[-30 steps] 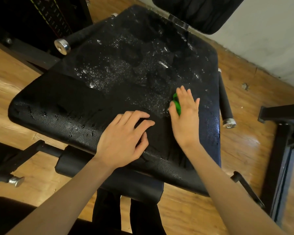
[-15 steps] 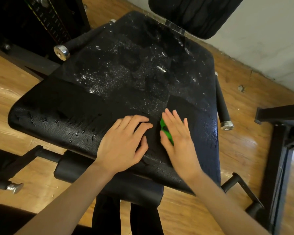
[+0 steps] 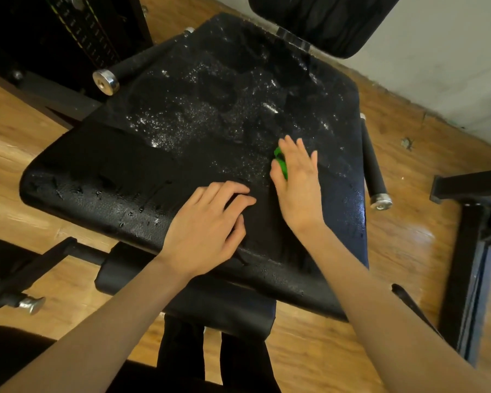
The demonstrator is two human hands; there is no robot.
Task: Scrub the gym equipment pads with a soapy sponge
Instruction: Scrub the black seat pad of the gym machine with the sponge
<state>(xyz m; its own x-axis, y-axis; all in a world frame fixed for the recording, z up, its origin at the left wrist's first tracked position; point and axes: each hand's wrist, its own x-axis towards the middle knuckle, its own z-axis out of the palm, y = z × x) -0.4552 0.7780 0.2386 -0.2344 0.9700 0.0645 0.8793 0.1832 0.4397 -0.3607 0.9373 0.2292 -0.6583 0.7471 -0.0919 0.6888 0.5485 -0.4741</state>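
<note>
A wide black seat pad (image 3: 159,154) fills the middle of the view, wet and speckled with white foam over its far half. My right hand (image 3: 296,180) lies flat on the pad's right side and presses a green sponge (image 3: 279,161) under its fingers; only a green edge shows by the thumb. My left hand (image 3: 207,225) rests palm down on the near part of the pad with its fingers spread, holding nothing. A second black pad (image 3: 321,21), the backrest, rises at the far end.
Two black bars with metal end caps flank the pad: a left bar (image 3: 131,66) and a right bar (image 3: 373,171). A black weight stack frame (image 3: 68,32) stands at top left, a black steel leg (image 3: 471,251) at right. Wooden floor lies all around.
My right hand slid the sponge toward me along the pad, then pushed it away again to the foam's edge. My left hand stayed in place.
</note>
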